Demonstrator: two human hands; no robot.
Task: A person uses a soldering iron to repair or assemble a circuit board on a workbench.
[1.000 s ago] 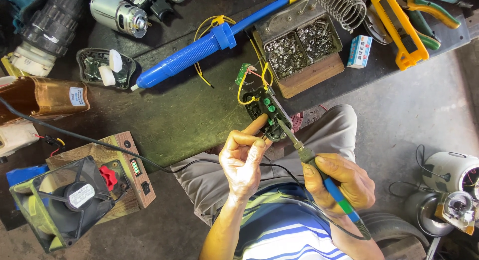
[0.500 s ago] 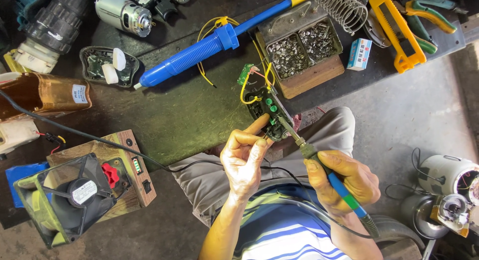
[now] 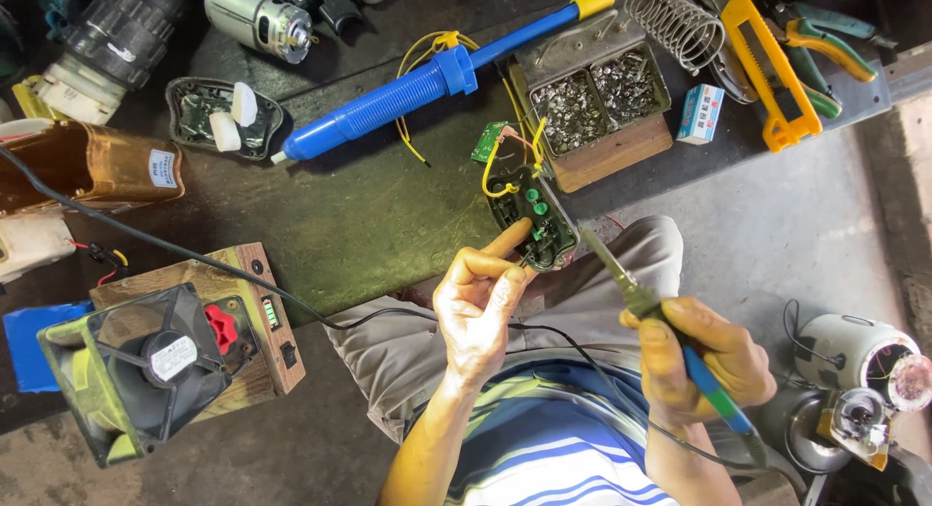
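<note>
Head view looks down on a cluttered bench [image 3: 388, 215]. Left hand [image 3: 481, 307] pinches the near end of a small black circuit board [image 3: 534, 215], index finger stretched along it, holding it tilted above the bench's near edge. Yellow wires [image 3: 500, 181] loop from the board's far end. Right hand [image 3: 704, 355] is clenched round a soldering iron [image 3: 670, 341] with a blue-green grip; its tip sits just beside the board's right edge, though contact cannot be told. Beyond the board lies a tin [image 3: 592, 93] of metal scraps on a wooden block, touching the board's far end in this view. Left of the board, a blue desoldering pump [image 3: 427, 84] lies slantwise. Well left of the board stands a fan [image 3: 136, 365] against a wooden box [image 3: 267, 312].
</note>
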